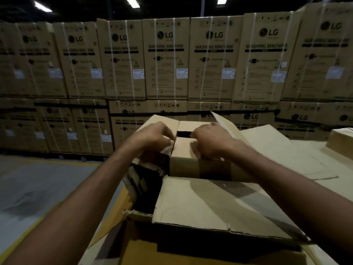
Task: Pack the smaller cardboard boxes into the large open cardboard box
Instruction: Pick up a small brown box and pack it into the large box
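Observation:
A small plain cardboard box (184,159) stands at the far end of the large open cardboard box (210,203), its top flaps partly folded with a dark gap between them. My left hand (152,137) presses fingers on the box's left top flap. On the right top edge, my right hand (212,140) grips the same box. The large box's near flap lies folded over most of its opening. Dark space with pale packing shows at its left side. Another flap (227,125) stands up behind my right hand.
A wall of stacked washing machine cartons (166,60) fills the background. Flat cardboard sheets (286,148) lie to the right, with another small box (342,142) at the far right edge. Grey floor with a yellow line (38,188) is at the left.

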`<action>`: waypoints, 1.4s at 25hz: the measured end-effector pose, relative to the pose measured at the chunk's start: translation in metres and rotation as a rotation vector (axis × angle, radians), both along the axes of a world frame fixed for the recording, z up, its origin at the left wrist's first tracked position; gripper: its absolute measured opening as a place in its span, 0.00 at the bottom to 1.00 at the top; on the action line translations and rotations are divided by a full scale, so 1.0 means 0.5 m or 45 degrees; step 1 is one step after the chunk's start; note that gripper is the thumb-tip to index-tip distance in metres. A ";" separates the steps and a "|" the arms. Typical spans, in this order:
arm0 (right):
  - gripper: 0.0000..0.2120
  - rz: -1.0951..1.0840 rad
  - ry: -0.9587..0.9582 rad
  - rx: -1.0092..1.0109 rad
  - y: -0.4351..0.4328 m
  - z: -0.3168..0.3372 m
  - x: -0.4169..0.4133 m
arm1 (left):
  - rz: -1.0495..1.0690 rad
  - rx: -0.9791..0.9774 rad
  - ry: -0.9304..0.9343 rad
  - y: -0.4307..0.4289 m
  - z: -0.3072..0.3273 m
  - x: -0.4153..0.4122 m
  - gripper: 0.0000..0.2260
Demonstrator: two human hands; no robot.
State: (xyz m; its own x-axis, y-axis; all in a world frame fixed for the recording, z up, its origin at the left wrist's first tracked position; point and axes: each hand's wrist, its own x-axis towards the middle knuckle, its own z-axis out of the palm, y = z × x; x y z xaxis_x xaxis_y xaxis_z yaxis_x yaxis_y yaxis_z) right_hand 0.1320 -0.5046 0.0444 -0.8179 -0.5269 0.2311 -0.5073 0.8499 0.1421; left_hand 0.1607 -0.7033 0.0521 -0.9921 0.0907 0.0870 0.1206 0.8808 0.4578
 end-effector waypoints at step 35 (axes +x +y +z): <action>0.11 0.486 -1.380 -0.666 0.327 0.081 0.019 | -0.492 -0.212 -0.621 0.122 0.145 0.023 0.12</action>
